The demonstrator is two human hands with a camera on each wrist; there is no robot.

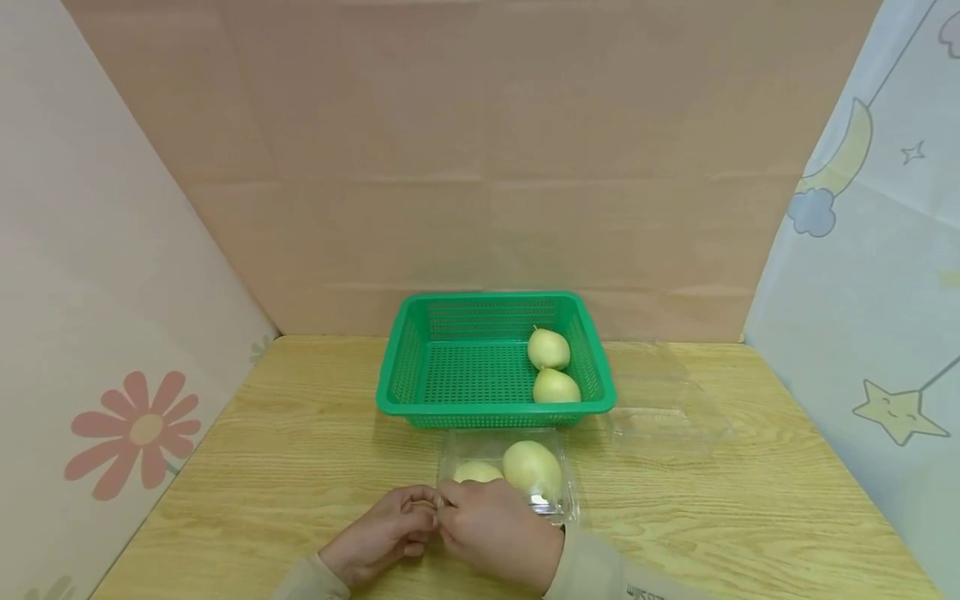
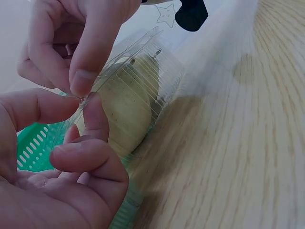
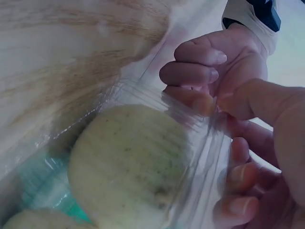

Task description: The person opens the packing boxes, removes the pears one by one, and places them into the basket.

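Close to the table's near side lies a clear plastic clamshell box (image 1: pixel 573 498), its lid over two pale yellow pears (image 1: pixel 531 467). My left hand (image 1: pixel 388 532) and right hand (image 1: pixel 501 533) meet at the box's near left corner. In the left wrist view, the thumb and forefinger of my left hand (image 2: pixel 71 183) pinch the rim, and the right hand (image 2: pixel 88 33) grips the same spot from the other side. The right wrist view shows the ridged box wall (image 3: pixel 205 167) beside my right fingers, with a speckled pear (image 3: pixel 128 162) behind the plastic.
Just behind the box stands a green plastic basket (image 1: pixel 495 410) with two pears (image 1: pixel 548 348) at its right side. A second clear plastic container (image 1: pixel 660 417) lies right of the basket on the wooden table (image 1: pixel 285 450). Patterned panels (image 1: pixel 150 283) flank both sides.
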